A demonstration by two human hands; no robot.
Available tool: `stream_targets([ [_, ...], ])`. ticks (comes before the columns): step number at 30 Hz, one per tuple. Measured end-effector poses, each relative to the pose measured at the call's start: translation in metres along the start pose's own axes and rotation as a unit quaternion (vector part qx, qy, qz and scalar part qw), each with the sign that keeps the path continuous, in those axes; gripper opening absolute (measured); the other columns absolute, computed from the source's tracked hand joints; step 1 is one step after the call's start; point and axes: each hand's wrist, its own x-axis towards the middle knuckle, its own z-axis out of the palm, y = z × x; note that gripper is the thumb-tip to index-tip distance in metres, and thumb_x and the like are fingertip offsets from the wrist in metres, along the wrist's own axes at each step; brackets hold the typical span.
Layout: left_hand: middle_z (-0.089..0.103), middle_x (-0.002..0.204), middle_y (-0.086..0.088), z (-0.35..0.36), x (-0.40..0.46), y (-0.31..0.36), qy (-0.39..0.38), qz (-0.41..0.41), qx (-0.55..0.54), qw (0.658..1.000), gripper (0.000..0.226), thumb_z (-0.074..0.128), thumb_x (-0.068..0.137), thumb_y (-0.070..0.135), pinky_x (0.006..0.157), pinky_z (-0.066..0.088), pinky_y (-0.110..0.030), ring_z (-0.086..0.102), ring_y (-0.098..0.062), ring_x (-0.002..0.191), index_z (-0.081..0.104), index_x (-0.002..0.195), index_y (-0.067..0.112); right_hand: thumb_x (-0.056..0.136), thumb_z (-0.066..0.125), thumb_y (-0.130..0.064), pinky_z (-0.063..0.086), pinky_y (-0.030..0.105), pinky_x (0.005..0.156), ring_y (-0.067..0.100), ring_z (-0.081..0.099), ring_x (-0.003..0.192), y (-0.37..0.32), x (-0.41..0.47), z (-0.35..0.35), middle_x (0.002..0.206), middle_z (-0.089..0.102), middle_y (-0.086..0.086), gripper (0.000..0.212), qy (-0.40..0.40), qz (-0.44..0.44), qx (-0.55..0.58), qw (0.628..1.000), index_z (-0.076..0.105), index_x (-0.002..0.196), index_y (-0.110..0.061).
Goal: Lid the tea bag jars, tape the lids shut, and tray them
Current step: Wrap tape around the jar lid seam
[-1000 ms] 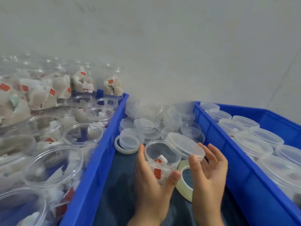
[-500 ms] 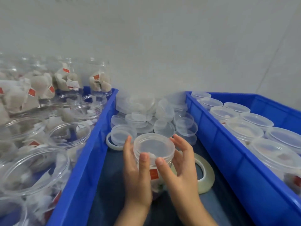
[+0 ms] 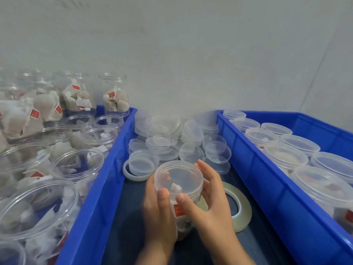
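Left hand [image 3: 158, 211] wrapped round the jar [image 3: 178, 190], steadying it over the dark counter [image 3: 124, 226] between the two blue trays. Right hand [image 3: 208, 196] curled on the lid [image 3: 178, 176], thumb on the near edge, fingers round the far side. Best bet: body held still, lid kept level, turned until snug so no cross-threading. Tape roll [image 3: 240, 211] just beside for the next step. Red tag [image 3: 178, 210] inside the jar, writing too blurry to read.
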Motion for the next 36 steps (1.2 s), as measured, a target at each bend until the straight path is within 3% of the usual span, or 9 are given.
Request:
stream_targets([
  [2, 0.069, 0.102, 0.002, -0.0006, -0.0001, -0.0017, 0.005, -0.010, 0.001, 1.000, 0.093, 0.034, 0.064, 0.091, 0.084, 0.050, -0.038, 0.065, -0.017, 0.099, 0.060, 0.113, 0.017, 0.052, 0.078, -0.043, 0.045, 0.026, 0.096, 0.002, 0.054, 0.115, 0.0000, 0.0004, 0.0004, 0.121, 0.058, -0.015, 0.074, 0.002, 0.002, -0.002, 1.000, 0.047, 0.119, -0.051],
  [9, 0.069, 0.106, -0.003, 0.0011, -0.0015, -0.0071, 0.034, -0.042, -0.007, 0.999, 0.073, 0.028, 0.079, 0.067, 0.094, 0.047, -0.050, 0.064, -0.018, 0.103, 0.061, 0.116, 0.013, 0.056, 0.074, -0.051, 0.040, 0.010, 0.093, -0.005, 0.047, 0.118, -0.0025, -0.0012, 0.0017, 0.124, 0.044, -0.033, 0.076, 0.010, -0.017, -0.019, 1.000, 0.037, 0.122, -0.062],
  [14, 0.069, 0.107, -0.002, 0.0026, 0.0006, -0.0084, 0.055, -0.036, 0.009, 0.998, 0.070, 0.026, 0.080, 0.064, 0.093, 0.048, -0.045, 0.064, -0.016, 0.104, 0.062, 0.116, 0.015, 0.072, 0.057, -0.050, 0.040, 0.011, 0.092, -0.006, 0.048, 0.120, -0.0043, 0.0005, 0.0019, 0.128, 0.050, -0.030, 0.061, 0.015, -0.014, 0.049, 0.999, 0.040, 0.130, -0.043],
  [17, 0.069, 0.106, -0.006, 0.0050, 0.0006, -0.0064, 0.074, -0.051, -0.013, 0.996, 0.074, 0.028, 0.079, 0.062, 0.093, 0.048, -0.045, 0.064, -0.021, 0.103, 0.063, 0.115, 0.006, 0.078, 0.059, -0.036, 0.044, 0.010, 0.083, -0.003, 0.057, 0.108, -0.0034, 0.0023, 0.0004, 0.118, 0.059, -0.024, 0.045, 0.050, -0.011, 0.082, 0.995, 0.049, 0.122, -0.034],
  [19, 0.069, 0.105, -0.007, 0.0066, -0.0001, -0.0047, 0.085, -0.065, -0.028, 0.994, 0.062, 0.031, 0.088, 0.055, 0.092, 0.048, -0.041, 0.063, -0.022, 0.104, 0.064, 0.112, 0.008, 0.079, 0.055, -0.028, 0.044, 0.007, 0.078, -0.005, 0.059, 0.104, -0.0034, 0.0028, 0.0004, 0.113, 0.062, -0.023, 0.037, 0.065, -0.011, 0.090, 0.994, 0.052, 0.116, -0.031],
  [23, 0.071, 0.101, -0.004, 0.0085, 0.0001, -0.0048, 0.108, -0.091, -0.045, 0.989, 0.047, 0.025, 0.102, 0.031, 0.087, 0.049, -0.026, 0.065, -0.018, 0.101, 0.067, 0.105, 0.010, 0.079, 0.054, -0.028, 0.045, 0.008, 0.075, -0.001, 0.062, 0.099, -0.0022, 0.0042, -0.0008, 0.106, 0.066, -0.016, 0.031, 0.100, -0.017, 0.089, 0.991, 0.056, 0.109, -0.029],
  [27, 0.071, 0.102, -0.010, 0.0072, 0.0004, -0.0043, 0.105, -0.107, -0.048, 0.988, 0.049, 0.024, 0.102, 0.025, 0.094, 0.047, -0.038, 0.064, -0.022, 0.103, 0.066, 0.108, 0.000, 0.080, 0.051, -0.029, 0.044, 0.007, 0.080, -0.004, 0.058, 0.105, -0.0005, 0.0037, -0.0009, 0.112, 0.064, -0.022, 0.038, 0.090, -0.003, 0.093, 0.992, 0.053, 0.118, -0.034],
  [32, 0.071, 0.102, -0.012, 0.0075, 0.0011, -0.0040, 0.104, -0.118, -0.065, 0.985, 0.047, 0.025, 0.103, 0.021, 0.093, 0.048, -0.037, 0.065, -0.023, 0.102, 0.065, 0.108, -0.003, 0.082, 0.050, -0.034, 0.039, 0.007, 0.094, -0.011, 0.047, 0.118, -0.0002, 0.0004, 0.0019, 0.122, 0.056, -0.030, 0.048, 0.060, 0.003, 0.059, 0.996, 0.044, 0.129, -0.043],
  [36, 0.070, 0.102, -0.013, 0.0080, 0.0004, -0.0045, 0.103, -0.112, -0.079, 0.985, 0.048, 0.025, 0.102, 0.021, 0.088, 0.050, -0.027, 0.065, -0.023, 0.101, 0.064, 0.108, -0.005, 0.089, 0.054, -0.025, 0.043, 0.008, 0.079, -0.003, 0.061, 0.099, -0.0060, -0.0001, 0.0004, 0.100, 0.069, -0.020, 0.020, 0.148, -0.013, 0.041, 0.988, 0.059, 0.107, -0.034],
])
